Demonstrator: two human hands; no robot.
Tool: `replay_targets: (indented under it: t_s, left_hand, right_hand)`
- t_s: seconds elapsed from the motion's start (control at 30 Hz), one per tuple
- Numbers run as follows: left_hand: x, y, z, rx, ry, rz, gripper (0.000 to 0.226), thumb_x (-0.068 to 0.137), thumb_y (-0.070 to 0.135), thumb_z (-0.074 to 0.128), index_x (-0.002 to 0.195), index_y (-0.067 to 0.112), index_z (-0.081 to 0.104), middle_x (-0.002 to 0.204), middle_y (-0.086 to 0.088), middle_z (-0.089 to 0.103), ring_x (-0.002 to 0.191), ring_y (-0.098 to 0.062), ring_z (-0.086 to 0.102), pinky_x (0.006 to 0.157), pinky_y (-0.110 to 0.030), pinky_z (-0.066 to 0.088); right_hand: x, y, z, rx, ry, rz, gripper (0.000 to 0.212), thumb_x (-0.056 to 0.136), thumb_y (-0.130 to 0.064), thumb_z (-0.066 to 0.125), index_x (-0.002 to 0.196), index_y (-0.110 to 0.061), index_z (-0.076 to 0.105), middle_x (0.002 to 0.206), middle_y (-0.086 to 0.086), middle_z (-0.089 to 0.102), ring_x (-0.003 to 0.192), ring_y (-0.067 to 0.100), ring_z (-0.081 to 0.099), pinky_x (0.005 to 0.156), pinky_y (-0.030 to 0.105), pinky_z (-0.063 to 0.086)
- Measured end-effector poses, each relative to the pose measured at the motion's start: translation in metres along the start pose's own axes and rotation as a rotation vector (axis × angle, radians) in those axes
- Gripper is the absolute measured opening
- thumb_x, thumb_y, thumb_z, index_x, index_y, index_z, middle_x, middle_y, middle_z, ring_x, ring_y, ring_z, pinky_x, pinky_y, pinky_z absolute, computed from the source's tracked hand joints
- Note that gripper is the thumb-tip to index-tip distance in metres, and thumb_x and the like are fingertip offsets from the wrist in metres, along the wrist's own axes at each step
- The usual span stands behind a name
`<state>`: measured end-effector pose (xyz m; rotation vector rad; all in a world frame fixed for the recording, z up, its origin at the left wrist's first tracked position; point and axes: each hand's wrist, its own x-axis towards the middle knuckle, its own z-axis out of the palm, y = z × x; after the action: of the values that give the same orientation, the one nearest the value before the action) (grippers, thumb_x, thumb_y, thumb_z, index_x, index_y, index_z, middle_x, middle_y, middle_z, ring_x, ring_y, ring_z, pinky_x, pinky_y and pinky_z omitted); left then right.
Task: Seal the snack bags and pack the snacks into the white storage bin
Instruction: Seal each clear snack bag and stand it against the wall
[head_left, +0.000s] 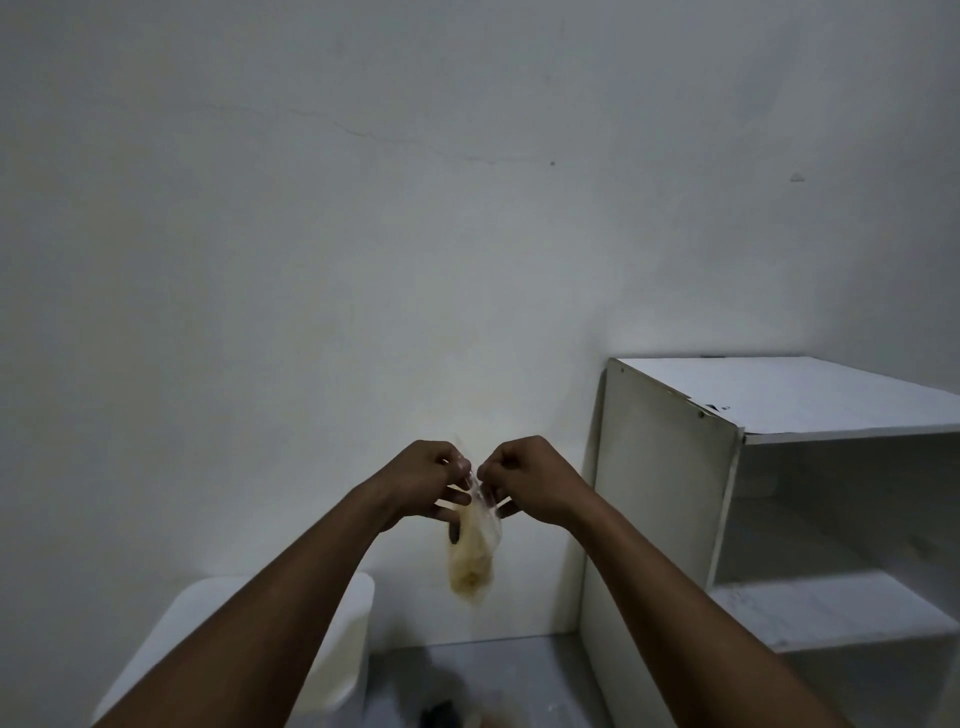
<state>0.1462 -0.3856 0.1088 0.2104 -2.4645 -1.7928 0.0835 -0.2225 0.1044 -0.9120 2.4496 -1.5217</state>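
Both arms are reaching forward from the bottom edge, and the two hands are meeting just below the middle of the view, in front of a plain pale wall (363, 208). The left hand (426, 480) is pinching the top of a clear snack bag (475, 551) from its nine o'clock side, thumb and curled fingers closed on the plastic, with the lower fingers spread beneath. The right hand (530, 478) is gripping the same top edge from the three o'clock side, fingers clenched on it, so the knuckles of both hands are nearly touching. The bag is hanging down toward six o'clock from between the hands, in the air, with pale yellowish contents gathered in its lower half; what the snack is cannot be told, since the bag is blurred. At about seven o'clock from the bag, partly behind the left forearm, a white storage bin (343, 649) is standing against the wall. At three o'clock, a white shelf unit (779, 395) is sitting beside the wall, well apart from the bag. A dark, indistinct object (441, 714) is lying at the bottom edge.
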Motion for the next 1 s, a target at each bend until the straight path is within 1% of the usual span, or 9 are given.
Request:
replay_targets:
  t_s: [0.13, 0.23, 0.4, 0.5, 0.6, 0.67, 0.77, 0.9, 1.0]
  left_hand:
    - [-0.002, -0.001, -0.002, 0.032, 0.008, 0.007, 0.021, 0.101, 0.014, 0.046, 0.085, 0.010, 0.060, 0.107, -0.018, 0.070, 0.090, -0.023, 0.071, 0.075, -0.037, 0.059]
    - [-0.006, -0.001, -0.005, 0.014, -0.005, 0.007, 0.021, 0.101, 0.011, 0.046, 0.085, 0.009, 0.059, 0.106, -0.018, 0.068, 0.088, -0.026, 0.071, 0.067, -0.033, 0.060]
    - [-0.011, 0.002, -0.008, -0.028, 0.003, -0.003, 0.016, 0.097, 0.005, 0.051, 0.086, 0.003, 0.063, 0.109, -0.024, 0.069, 0.097, -0.040, 0.071, 0.071, -0.042, 0.062]
    - [-0.011, 0.005, -0.008, -0.064, 0.061, -0.005, 0.016, 0.096, 0.004, 0.052, 0.092, -0.006, 0.064, 0.104, -0.025, 0.070, 0.084, -0.037, 0.075, 0.060, -0.035, 0.060]
    - [-0.007, 0.006, -0.011, -0.119, 0.112, -0.002, 0.019, 0.092, 0.001, 0.052, 0.093, -0.013, 0.064, 0.100, -0.026, 0.071, 0.075, -0.032, 0.075, 0.067, -0.039, 0.063]
    - [-0.005, 0.004, -0.012, -0.154, 0.135, -0.012, 0.018, 0.092, 0.002, 0.055, 0.094, -0.013, 0.065, 0.102, -0.027, 0.070, 0.078, -0.032, 0.075, 0.069, -0.040, 0.063]
    - [-0.005, -0.006, -0.011, -0.131, 0.149, -0.020, 0.025, 0.096, 0.019, 0.059, 0.102, -0.004, 0.066, 0.105, -0.020, 0.071, 0.089, -0.029, 0.074, 0.070, -0.039, 0.063]
    - [-0.004, -0.033, -0.018, -0.052, 0.275, 0.034, 0.030, 0.091, 0.035, 0.068, 0.106, 0.010, 0.064, 0.105, -0.009, 0.069, 0.098, -0.025, 0.069, 0.081, -0.044, 0.061]
    - [-0.004, -0.059, -0.018, -0.026, 0.207, -0.008, 0.037, 0.090, 0.033, 0.069, 0.123, 0.021, 0.055, 0.115, -0.006, 0.062, 0.107, -0.025, 0.062, 0.088, -0.043, 0.054]
  right_hand:
    - [-0.003, 0.000, 0.005, 0.064, 0.003, 0.010, 0.018, 0.095, -0.003, 0.054, 0.093, 0.009, 0.067, 0.071, 0.010, 0.068, 0.058, 0.014, 0.069, 0.060, 0.026, 0.058]
    - [-0.004, 0.001, 0.008, 0.134, 0.001, 0.014, 0.017, 0.095, -0.003, 0.055, 0.094, 0.011, 0.065, 0.071, 0.011, 0.069, 0.060, 0.016, 0.069, 0.063, 0.029, 0.060]
    - [-0.006, 0.002, 0.011, 0.163, 0.006, 0.011, 0.015, 0.094, -0.005, 0.058, 0.091, 0.007, 0.066, 0.074, 0.013, 0.070, 0.063, 0.018, 0.071, 0.068, 0.034, 0.062]
    - [-0.008, 0.004, 0.015, 0.153, 0.016, 0.006, 0.023, 0.097, -0.027, 0.061, 0.088, -0.007, 0.068, 0.083, 0.007, 0.074, 0.074, 0.016, 0.074, 0.071, 0.035, 0.062]
    - [-0.016, 0.006, 0.020, 0.015, 0.030, -0.032, 0.039, 0.081, -0.058, 0.069, 0.092, -0.021, 0.070, 0.087, -0.006, 0.076, 0.083, 0.006, 0.072, 0.071, 0.024, 0.058]
    - [-0.017, 0.012, 0.025, -0.130, 0.076, -0.078, 0.027, 0.080, -0.046, 0.075, 0.095, -0.024, 0.071, 0.087, -0.010, 0.075, 0.081, 0.001, 0.070, 0.070, 0.022, 0.055]
    - [-0.015, 0.019, 0.029, -0.162, 0.209, -0.082, 0.007, 0.089, -0.028, 0.067, 0.090, -0.023, 0.071, 0.080, -0.006, 0.074, 0.075, 0.007, 0.069, 0.073, 0.035, 0.059]
    - [-0.017, 0.023, 0.027, 0.038, 0.242, -0.004, 0.011, 0.092, -0.018, 0.062, 0.090, -0.018, 0.073, 0.080, -0.002, 0.076, 0.076, 0.012, 0.072, 0.074, 0.037, 0.059]
    - [-0.017, 0.029, 0.025, 0.133, 0.241, 0.044, 0.016, 0.093, -0.007, 0.057, 0.093, -0.013, 0.072, 0.084, 0.004, 0.076, 0.077, 0.018, 0.072, 0.071, 0.038, 0.060]
